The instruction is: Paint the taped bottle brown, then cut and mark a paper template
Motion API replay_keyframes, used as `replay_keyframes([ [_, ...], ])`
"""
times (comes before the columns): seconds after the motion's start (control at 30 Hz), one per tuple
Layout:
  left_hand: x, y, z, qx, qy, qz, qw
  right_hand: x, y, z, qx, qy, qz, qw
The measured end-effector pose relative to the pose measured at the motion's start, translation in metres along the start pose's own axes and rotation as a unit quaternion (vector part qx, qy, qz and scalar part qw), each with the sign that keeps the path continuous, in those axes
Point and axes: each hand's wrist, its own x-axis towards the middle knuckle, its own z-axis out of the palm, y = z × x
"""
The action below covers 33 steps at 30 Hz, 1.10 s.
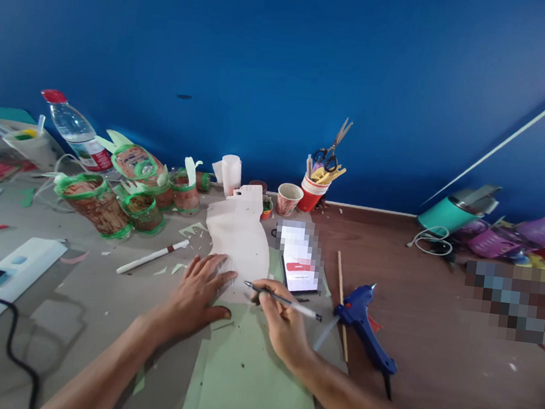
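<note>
My left hand (208,289) lies flat with its fingers spread over the lower left edge of a white cut-out sheet (239,233). The cut-out has curved sides and a tab at its far end. In my right hand (283,327) is a pen (293,304), held between thumb and fingers, its tip by the cut-out's lower edge. Beneath both hands and the cut-out lies green paper (257,380). A phone (298,257) with a lit screen rests just beyond my right hand.
To the right lie a blue glue gun (362,320) and a wooden stick (342,304). A white marker (153,256) and green scraps are at left. Behind stand decorated jars (95,204), a paper cup (289,199) and a red cup (313,193) with scissors (332,149).
</note>
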Motion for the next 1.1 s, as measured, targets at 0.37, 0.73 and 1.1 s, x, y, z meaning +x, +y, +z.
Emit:
replay_keyframes([
  [0.37,0.004,-0.002,0.001,0.02,0.039,-0.039,0.998,0.002,-0.027,-0.019,-0.219,-0.29,-0.17,0.916],
  [0.73,0.004,-0.003,-0.001,0.006,0.046,-0.041,0.998,0.013,-0.037,-0.024,-0.435,-0.398,-0.21,0.78],
  [1.1,0.002,-0.005,-0.006,-0.015,0.003,-0.037,0.999,0.021,-0.028,-0.027,-0.434,-0.376,-0.22,0.789],
])
